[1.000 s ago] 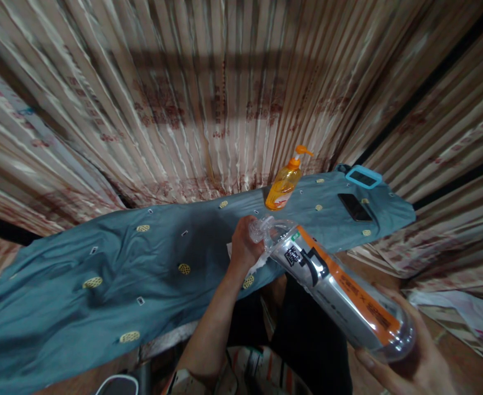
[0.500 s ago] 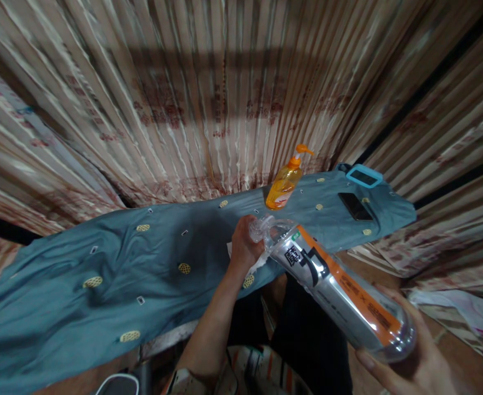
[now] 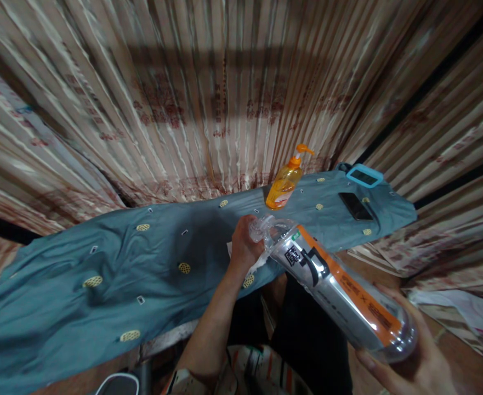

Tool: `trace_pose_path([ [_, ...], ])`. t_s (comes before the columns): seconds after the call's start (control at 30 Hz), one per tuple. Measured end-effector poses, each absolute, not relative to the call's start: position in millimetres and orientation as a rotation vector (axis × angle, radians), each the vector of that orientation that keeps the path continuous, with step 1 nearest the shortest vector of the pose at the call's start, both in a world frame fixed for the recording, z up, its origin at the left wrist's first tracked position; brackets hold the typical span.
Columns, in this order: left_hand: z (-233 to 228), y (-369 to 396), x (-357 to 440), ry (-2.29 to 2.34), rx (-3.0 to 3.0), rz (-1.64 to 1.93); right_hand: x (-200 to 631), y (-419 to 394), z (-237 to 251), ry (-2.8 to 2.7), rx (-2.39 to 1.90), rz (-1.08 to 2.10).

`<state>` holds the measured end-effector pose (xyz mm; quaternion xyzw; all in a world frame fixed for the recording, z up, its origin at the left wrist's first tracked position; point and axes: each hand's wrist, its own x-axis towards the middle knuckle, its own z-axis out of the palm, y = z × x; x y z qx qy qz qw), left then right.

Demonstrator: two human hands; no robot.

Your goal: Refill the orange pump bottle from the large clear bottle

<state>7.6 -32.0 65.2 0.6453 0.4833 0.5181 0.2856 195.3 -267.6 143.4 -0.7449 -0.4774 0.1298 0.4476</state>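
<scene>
**A:** What is the person holding?

**B:** A large clear plastic bottle (image 3: 340,299) with an orange, black and silver label. It is lying tilted across the near right of the view, base toward the camera and neck pointing away to the left, out over the near edge of the table.

**A:** What is each hand doing?

**B:** The right hand (image 3: 409,367) is cupping the base of the bottle at the near right corner, fingers curling up around the bottom. The left hand (image 3: 244,246) is sitting at the neck, fingers closing around the mouth of the bottle. A scrap of white tissue (image 3: 257,264) is showing below that hand; it seems to be pinched against the neck, though the grip is hard to make out.

**A:** What is lying around them?

**B:** A long table is running from the near left to the far right, covered by a teal cloth (image 3: 113,269) dotted with small yellow ovals. An orange pump bottle (image 3: 284,184) is standing upright on the cloth just beyond the left hand. Farther right, a dark phone (image 3: 355,206) is lying flat, and a small device with a light blue frame (image 3: 363,176) is resting near the far right end. Striped, patterned curtains (image 3: 225,93) are hanging behind the table.
</scene>
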Motion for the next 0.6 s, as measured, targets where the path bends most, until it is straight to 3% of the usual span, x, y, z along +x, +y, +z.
trace_pose_path([
  [0.6,63.9,-31.4,7.3,1.29,1.729,1.384,199.3,-268.2,142.1,-1.227,-1.838,0.305],
])
